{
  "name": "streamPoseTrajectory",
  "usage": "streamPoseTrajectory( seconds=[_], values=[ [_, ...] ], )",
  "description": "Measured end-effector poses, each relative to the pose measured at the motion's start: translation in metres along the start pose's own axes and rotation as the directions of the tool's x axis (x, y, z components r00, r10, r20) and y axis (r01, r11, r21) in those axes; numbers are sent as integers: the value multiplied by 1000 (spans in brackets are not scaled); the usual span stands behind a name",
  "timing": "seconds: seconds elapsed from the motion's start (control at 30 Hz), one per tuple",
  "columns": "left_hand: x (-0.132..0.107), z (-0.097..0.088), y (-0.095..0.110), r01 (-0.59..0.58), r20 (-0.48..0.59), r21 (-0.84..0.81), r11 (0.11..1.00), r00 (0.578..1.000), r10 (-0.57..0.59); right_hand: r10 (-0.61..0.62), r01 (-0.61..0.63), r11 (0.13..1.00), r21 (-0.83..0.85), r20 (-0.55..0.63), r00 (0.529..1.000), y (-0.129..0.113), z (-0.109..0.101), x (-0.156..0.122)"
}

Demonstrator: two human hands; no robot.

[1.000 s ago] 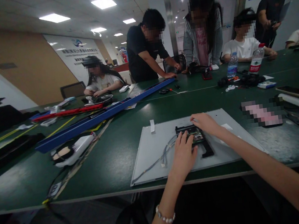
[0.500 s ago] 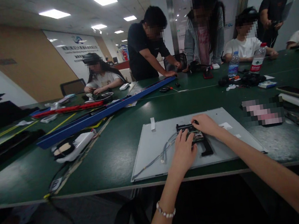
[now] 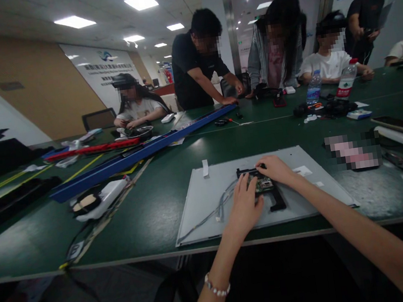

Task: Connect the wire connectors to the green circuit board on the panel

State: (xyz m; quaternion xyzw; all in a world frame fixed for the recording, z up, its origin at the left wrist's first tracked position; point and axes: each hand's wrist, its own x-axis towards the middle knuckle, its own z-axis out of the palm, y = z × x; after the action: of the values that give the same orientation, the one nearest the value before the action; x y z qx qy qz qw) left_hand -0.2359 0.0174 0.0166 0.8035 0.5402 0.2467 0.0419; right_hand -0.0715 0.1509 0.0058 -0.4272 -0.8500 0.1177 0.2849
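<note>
L hand (image 3: 244,205) flat, fingers fanned, tips on board (image 3: 260,183). R hand (image 3: 277,168) curled over board's far corner, grip unclear. Vs 1 s ago: hands barely shifted, board still seated at middle of panel (image 3: 211,219); cable (image 3: 224,203) trails left.

Two bare forearms (image 3: 347,230); white bead bracelet (image 3: 216,290) behind the left hand (image 3: 244,205)

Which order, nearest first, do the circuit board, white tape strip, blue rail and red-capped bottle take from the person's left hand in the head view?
1. circuit board, at the fingertips of the left hand, on the grey panel.
2. white tape strip, at the panel's far left edge.
3. blue rail, beyond, to the left.
4. red-capped bottle, far across, to the right.
</note>
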Motion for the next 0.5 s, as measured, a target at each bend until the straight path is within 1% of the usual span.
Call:
streamPoseTrajectory(
  seconds=[0.07,0.13,0.2,0.27,0.3,0.37,0.4,0.43,0.5],
  values=[
    [5,-13,-9,-3,-4,-51,999,1000,2,2,-1,999,35,-26,1000,-1,-1,-1],
    [17,-30,-28,12,-29,-92,996,999,-15,16,-11,997,73,-75,997,-2,-5,-2],
    [36,-48,-57,62,-80,-81,995,994,-69,41,-25,993,113,-140,989,-2,-9,-1],
    [58,-63,-91,149,-143,-35,988,978,-153,63,-32,988,150,-201,978,-2,-14,-1],
    [69,-69,-108,200,-158,-7,980,967,-198,70,-32,985,167,-226,972,-1,-16,0],
    [87,-75,-139,274,-169,34,961,949,-265,78,-27,981,192,-261,962,1,-17,0],
    [94,-76,-152,289,-159,57,956,947,-277,80,-24,979,200,-275,958,2,-18,0],
    [98,-75,-164,295,-140,80,952,949,-282,80,-20,978,206,-285,955,3,-17,0],
    [103,-70,-180,290,-69,115,950,956,-284,75,-11,977,211,-296,952,4,-16,-1]
  ],
)
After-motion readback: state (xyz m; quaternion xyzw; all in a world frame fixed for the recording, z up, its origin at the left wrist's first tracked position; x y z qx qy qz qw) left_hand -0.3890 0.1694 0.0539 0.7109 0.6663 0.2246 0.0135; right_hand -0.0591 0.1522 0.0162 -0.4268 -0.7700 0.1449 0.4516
